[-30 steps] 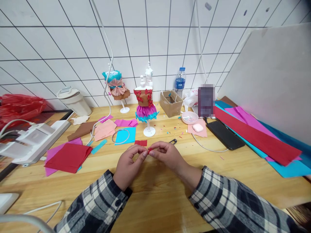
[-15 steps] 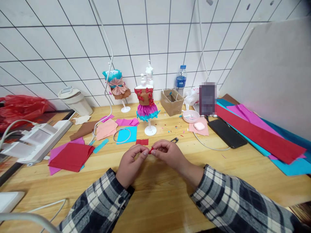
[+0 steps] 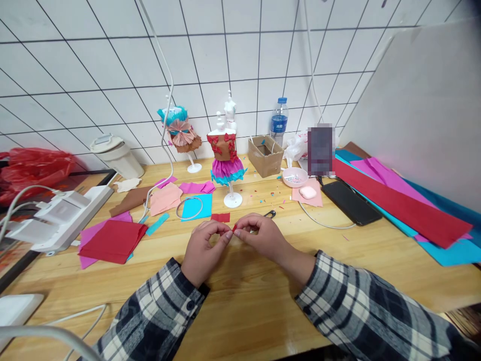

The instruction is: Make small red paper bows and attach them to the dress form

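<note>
My left hand and my right hand meet over the wooden table, fingertips pinched on a tiny piece of red crepe paper. Most of that piece is hidden by the fingers. Just behind the left hand lies a small red paper strip. Scissors, only the dark handle loop showing, lie behind the right hand. Farther back stands a mini dress form in a brown top with red bows and a magenta skirt edged in blue.
Red paper squares and a power strip lie at the left. A cardboard box, a pink bowl and a black phone stand or lie behind, toward the right. Long paper strips cover the right side.
The red piece shows less between my fingertips and now looks narrower and more upright. My hands stay in nearly the same place; the view has shifted slightly.
</note>
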Motion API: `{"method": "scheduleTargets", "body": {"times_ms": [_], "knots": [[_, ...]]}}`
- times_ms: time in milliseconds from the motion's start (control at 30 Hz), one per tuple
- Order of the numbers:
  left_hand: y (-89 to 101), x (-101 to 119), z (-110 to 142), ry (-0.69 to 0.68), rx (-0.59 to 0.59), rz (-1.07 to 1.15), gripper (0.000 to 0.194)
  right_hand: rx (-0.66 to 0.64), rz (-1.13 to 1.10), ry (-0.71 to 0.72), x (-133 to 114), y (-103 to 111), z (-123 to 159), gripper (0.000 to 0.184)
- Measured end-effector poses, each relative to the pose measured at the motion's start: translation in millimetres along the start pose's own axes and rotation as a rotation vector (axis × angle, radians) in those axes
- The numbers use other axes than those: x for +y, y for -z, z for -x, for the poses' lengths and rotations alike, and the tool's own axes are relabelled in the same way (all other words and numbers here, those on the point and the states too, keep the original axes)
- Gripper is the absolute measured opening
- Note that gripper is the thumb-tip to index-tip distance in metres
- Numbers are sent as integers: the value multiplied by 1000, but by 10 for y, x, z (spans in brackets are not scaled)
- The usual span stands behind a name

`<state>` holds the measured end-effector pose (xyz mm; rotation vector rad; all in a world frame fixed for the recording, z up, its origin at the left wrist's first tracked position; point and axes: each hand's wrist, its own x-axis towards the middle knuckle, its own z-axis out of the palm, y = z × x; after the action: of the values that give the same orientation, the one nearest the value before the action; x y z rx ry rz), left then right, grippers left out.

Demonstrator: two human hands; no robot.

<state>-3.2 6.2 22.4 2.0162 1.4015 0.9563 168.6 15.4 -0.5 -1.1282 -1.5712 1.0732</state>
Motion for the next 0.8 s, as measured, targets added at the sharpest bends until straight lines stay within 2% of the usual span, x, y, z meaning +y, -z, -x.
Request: {"method": "scheduleTargets", "body": {"times_ms": [133,233,367,467,567,700,800], "knots": [[-3,-19,0,20,-10,73,18,-20,-111,-85,24,-21,5,14],[-7,-57,-1,83,-89,232,19,-61,-244,-177,38,-21,2,22],[-30,-110,3,230,-213,551,23,-105,-312,-143,43,4,-15,25],[-56,-126,10,313,-250,714,25,-110,-314,-127,52,18,-24,26],[-69,-127,16,307,-205,696,23,-123,-311,-143,57,22,-23,27],[-58,-117,15,234,-128,506,22,-48,-292,-78,52,17,-24,21],[-37,-97,10,184,-127,385,22,-38,-252,-54,41,18,-29,18]]}}
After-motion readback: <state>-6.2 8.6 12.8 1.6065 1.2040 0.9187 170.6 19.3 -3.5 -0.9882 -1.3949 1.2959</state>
